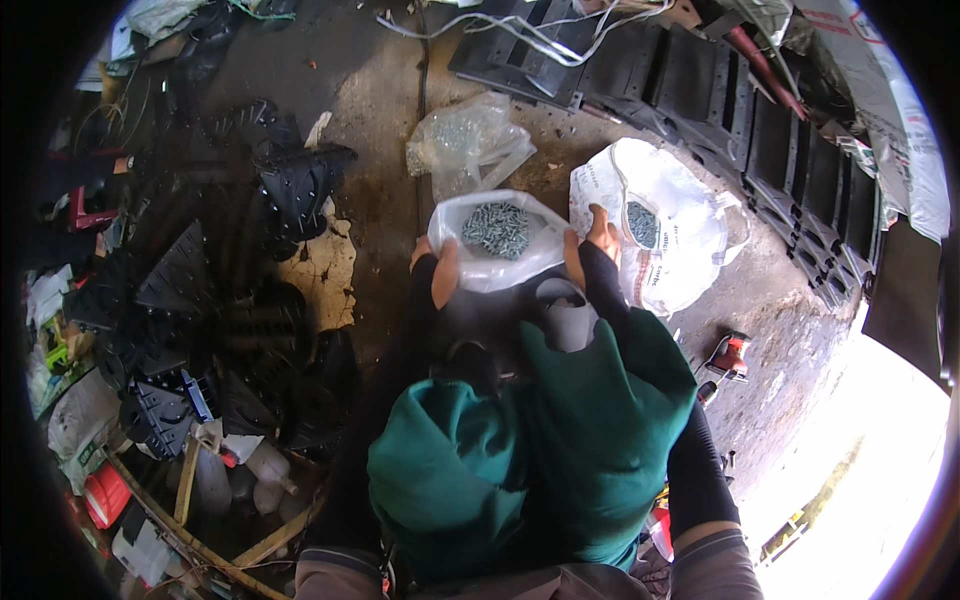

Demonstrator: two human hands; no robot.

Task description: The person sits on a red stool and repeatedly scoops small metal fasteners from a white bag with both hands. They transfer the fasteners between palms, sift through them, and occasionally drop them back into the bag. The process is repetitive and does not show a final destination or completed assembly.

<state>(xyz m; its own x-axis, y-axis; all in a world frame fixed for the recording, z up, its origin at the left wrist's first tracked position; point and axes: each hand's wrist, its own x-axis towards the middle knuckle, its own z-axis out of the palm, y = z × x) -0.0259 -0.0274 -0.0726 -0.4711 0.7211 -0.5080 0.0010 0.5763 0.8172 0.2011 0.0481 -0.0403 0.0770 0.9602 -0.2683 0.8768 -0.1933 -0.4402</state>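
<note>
Clear plastic bag (497,243) of grey screws (497,228), centre of frame, slightly above middle, held up over concrete floor (385,120). Likely heavy for its size, film soft and slippery, load shifting freely; sharp tips could puncture thin plastic. Best gripped at rolled rim on both sides, or supported from beneath, not pinched by one thin edge. Mouth spread wide, rim folded outward, screws piled in middle, film cloudy-white at folds.

Left hand (444,272) at bag's left rim, fingers closed on plastic, dark sleeve to wrist. Right hand (597,240) at bag's right rim, fingers curled round edge; exact pinch hard to tell.

Just right of that, large white sack (680,235) open, more grey screws inside, touching right hand's side. Above-left of centre, another crumpled clear bag (465,140) lying on floor. Below bag, grey spouted container (568,318), partly hidden by green cloth (540,440) over lap. Left of frame: heap of black plastic parts (215,290). Top right: row of black moulded panels (720,90). Right of centre, low: red power tool (728,355) on floor. Lower left: white bottles (265,465), wooden sticks.
</note>
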